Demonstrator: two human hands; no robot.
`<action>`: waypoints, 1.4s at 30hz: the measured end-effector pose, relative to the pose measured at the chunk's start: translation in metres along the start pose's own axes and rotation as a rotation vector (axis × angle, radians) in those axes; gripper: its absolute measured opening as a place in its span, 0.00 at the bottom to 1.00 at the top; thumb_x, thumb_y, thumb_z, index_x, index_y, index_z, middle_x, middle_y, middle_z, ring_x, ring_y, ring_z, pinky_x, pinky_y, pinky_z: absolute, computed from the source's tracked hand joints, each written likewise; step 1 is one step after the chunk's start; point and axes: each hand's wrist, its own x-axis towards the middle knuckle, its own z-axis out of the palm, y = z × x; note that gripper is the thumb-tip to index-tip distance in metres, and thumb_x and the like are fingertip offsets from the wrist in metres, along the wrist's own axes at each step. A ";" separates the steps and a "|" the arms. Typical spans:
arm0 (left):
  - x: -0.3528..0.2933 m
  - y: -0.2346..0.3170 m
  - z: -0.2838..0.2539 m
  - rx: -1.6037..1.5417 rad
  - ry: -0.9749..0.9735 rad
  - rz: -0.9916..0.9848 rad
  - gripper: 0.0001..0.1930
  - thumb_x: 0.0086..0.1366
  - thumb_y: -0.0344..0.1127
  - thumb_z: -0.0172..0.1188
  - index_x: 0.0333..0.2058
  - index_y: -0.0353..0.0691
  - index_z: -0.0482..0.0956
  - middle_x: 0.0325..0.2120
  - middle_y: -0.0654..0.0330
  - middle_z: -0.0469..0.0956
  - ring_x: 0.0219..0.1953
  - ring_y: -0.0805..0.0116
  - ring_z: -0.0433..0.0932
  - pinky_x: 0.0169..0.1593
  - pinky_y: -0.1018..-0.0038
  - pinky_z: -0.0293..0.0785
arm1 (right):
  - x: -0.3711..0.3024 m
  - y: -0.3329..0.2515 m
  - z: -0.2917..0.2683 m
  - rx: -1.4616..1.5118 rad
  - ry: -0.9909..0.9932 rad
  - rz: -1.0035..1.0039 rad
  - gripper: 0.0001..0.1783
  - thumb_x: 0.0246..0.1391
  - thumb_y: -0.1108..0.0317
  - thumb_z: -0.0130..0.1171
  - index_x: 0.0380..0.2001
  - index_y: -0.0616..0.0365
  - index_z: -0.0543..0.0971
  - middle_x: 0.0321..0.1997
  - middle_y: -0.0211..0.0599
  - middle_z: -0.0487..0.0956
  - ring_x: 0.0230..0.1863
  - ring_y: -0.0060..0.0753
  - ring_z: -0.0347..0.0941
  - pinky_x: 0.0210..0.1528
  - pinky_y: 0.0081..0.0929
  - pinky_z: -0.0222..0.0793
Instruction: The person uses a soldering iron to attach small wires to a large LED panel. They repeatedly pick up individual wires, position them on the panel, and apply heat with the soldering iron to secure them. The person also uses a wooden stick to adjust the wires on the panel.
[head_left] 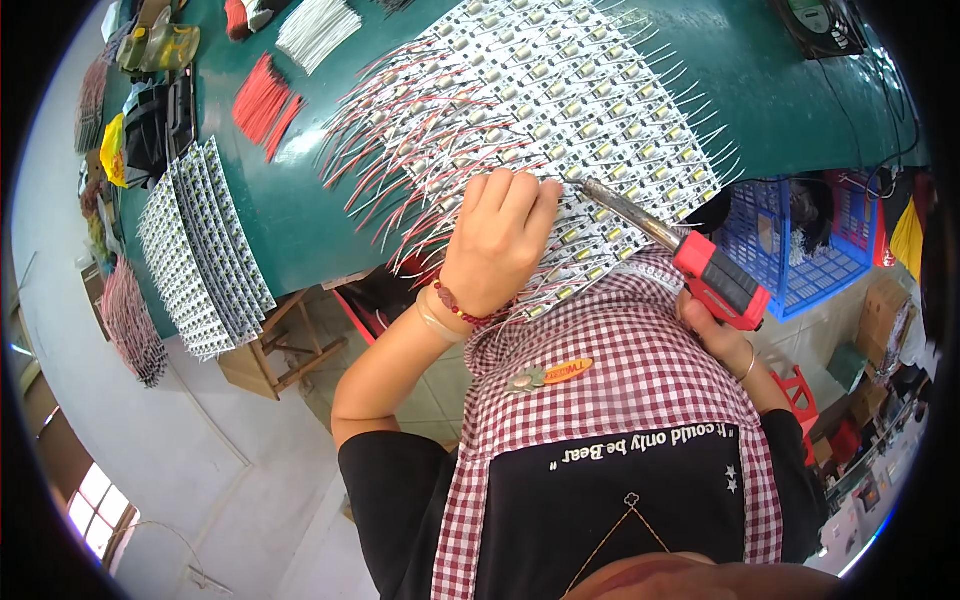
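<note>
We list: white board sheet (565, 95), one o'clock, wires (375, 130) fringing it; left hand (503, 240), fingers together over it, presumably steadying, though we cannot tell what they pinch; right hand (708, 327), clamped on soldering iron (718, 278), three o'clock, seemingly angled for tip access.

Circuit-board panel (590, 100) on table (770, 120), board stack (205, 250) left of it, crate (822, 284) right.

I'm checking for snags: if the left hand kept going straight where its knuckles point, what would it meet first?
Probably the next rows of the white LED panel, just beyond the left hand; depth is unclear, so it might skim above them.
</note>
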 end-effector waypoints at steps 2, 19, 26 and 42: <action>0.000 -0.001 0.000 0.007 -0.014 0.027 0.14 0.52 0.26 0.58 0.39 0.33 0.79 0.28 0.60 0.67 0.31 0.64 0.68 0.37 0.69 0.64 | 0.001 0.000 0.002 -0.016 0.011 -0.018 0.06 0.48 0.72 0.65 0.30 0.59 0.78 0.26 0.34 0.76 0.26 0.33 0.72 0.30 0.30 0.66; 0.003 0.003 0.001 0.051 -0.021 0.043 0.13 0.53 0.26 0.59 0.39 0.32 0.79 0.26 0.59 0.66 0.30 0.63 0.67 0.36 0.69 0.64 | 0.000 -0.016 0.005 -0.039 -0.039 -0.063 0.11 0.58 0.64 0.56 0.28 0.60 0.73 0.27 0.31 0.72 0.29 0.26 0.67 0.34 0.25 0.64; 0.006 0.005 -0.004 0.122 -0.034 0.067 0.12 0.52 0.26 0.58 0.38 0.34 0.79 0.27 0.61 0.68 0.33 0.65 0.70 0.39 0.68 0.65 | -0.007 -0.007 0.007 0.017 0.085 -0.011 0.06 0.47 0.72 0.65 0.29 0.61 0.78 0.27 0.35 0.77 0.26 0.33 0.74 0.31 0.28 0.69; -0.011 0.017 0.005 -0.060 -0.010 -0.011 0.16 0.51 0.26 0.58 0.41 0.35 0.80 0.27 0.61 0.68 0.31 0.64 0.68 0.38 0.68 0.64 | -0.020 0.004 0.002 -0.041 0.084 -0.090 0.10 0.46 0.67 0.66 0.29 0.60 0.78 0.29 0.38 0.76 0.27 0.39 0.72 0.29 0.33 0.65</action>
